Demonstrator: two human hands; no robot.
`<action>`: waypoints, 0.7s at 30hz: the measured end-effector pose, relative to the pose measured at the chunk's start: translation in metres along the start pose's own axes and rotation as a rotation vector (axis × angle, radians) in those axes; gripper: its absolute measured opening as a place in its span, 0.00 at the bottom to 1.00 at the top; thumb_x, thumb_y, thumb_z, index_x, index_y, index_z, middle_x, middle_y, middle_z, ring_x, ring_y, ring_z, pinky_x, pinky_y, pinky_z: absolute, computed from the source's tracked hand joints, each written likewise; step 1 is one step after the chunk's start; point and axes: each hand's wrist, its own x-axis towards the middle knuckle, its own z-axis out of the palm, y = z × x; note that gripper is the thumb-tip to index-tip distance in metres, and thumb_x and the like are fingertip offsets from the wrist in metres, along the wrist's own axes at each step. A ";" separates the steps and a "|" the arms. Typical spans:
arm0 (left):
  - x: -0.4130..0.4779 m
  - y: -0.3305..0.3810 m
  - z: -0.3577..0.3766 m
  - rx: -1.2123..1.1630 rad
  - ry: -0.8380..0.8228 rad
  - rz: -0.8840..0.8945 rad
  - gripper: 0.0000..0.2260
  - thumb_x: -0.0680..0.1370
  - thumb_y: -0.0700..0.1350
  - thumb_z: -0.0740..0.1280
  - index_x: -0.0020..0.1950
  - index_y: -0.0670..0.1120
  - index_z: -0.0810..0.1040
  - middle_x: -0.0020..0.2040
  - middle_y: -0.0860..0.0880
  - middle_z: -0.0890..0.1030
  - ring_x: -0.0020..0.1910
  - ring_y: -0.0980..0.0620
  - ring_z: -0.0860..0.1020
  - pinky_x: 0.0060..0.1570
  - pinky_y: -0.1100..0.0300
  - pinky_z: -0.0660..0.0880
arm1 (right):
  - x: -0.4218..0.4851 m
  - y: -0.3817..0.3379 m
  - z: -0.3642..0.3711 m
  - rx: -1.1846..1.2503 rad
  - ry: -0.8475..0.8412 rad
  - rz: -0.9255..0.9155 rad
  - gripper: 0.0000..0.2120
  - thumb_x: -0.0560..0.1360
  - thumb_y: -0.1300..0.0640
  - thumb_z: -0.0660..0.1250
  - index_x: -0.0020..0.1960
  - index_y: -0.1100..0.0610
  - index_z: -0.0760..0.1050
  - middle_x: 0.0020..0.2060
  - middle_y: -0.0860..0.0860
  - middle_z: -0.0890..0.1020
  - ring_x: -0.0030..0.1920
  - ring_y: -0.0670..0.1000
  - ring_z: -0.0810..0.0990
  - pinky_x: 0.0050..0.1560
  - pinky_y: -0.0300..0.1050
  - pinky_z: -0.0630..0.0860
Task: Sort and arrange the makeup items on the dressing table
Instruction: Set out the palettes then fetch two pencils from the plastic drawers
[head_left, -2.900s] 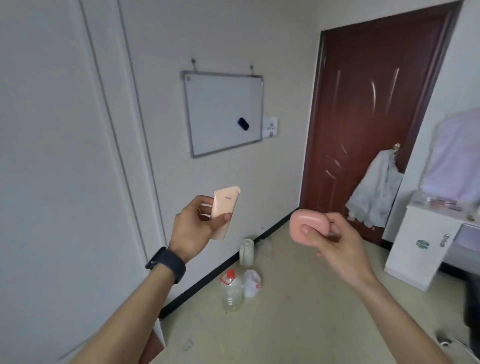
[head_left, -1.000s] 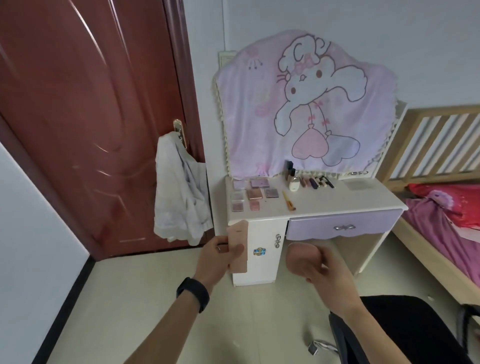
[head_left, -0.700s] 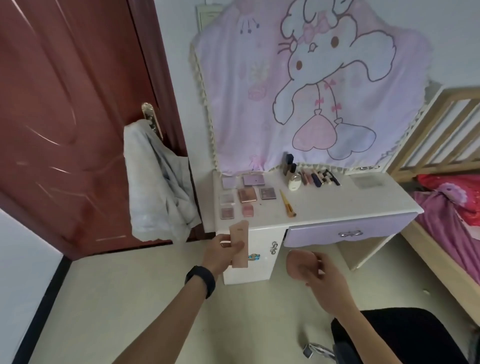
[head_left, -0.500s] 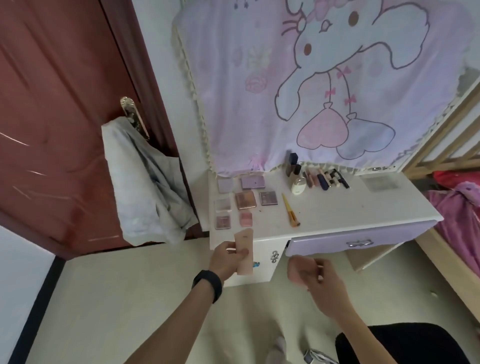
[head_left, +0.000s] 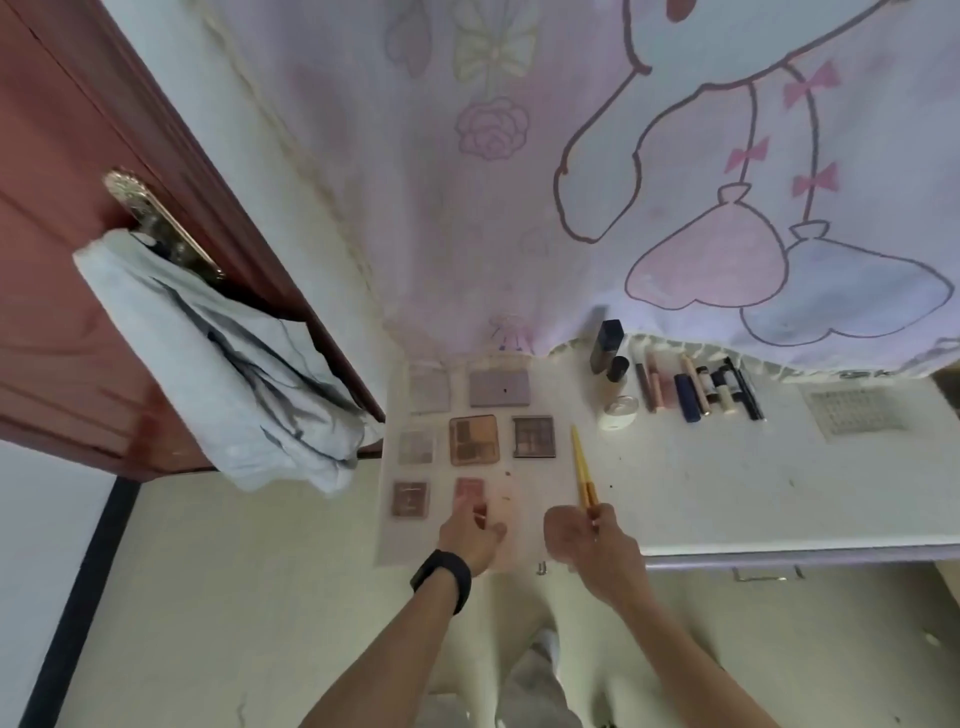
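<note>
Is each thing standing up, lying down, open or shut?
drawer, shut.
dark bottle, standing upright.
yellow brush, lying flat.
peach case, gripped by left hand at dressing table edge.
right hand, curled at brush end; hold unclear.
cloth, hanging from door handle.

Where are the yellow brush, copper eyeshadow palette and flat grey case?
Slim yellow-handled brush (head_left: 581, 462): head view, middle of its handle.
Copper-framed square eyeshadow palette (head_left: 474, 440): head view, centre of its face.
Flat grey rectangular case (head_left: 500, 388): head view, centre of its lid.
</note>
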 end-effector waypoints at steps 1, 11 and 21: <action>0.007 0.004 0.005 0.009 0.004 -0.011 0.18 0.78 0.48 0.69 0.68 0.48 0.73 0.55 0.52 0.79 0.50 0.52 0.76 0.50 0.62 0.71 | 0.010 -0.005 -0.001 -0.001 -0.007 0.004 0.14 0.81 0.50 0.60 0.63 0.55 0.67 0.49 0.54 0.82 0.48 0.59 0.82 0.48 0.50 0.77; 0.036 0.021 0.024 0.220 0.150 0.012 0.15 0.81 0.43 0.66 0.68 0.47 0.71 0.62 0.49 0.78 0.58 0.49 0.77 0.50 0.61 0.70 | 0.063 -0.024 0.009 -0.268 0.013 -0.085 0.09 0.81 0.51 0.60 0.54 0.57 0.72 0.51 0.55 0.81 0.50 0.60 0.80 0.45 0.49 0.70; 0.036 0.004 0.014 0.933 -0.004 0.499 0.31 0.76 0.52 0.62 0.78 0.51 0.58 0.80 0.50 0.55 0.79 0.47 0.52 0.78 0.49 0.48 | 0.072 -0.025 0.010 -0.629 0.117 -0.284 0.08 0.80 0.58 0.61 0.58 0.55 0.71 0.54 0.51 0.79 0.53 0.54 0.75 0.45 0.44 0.70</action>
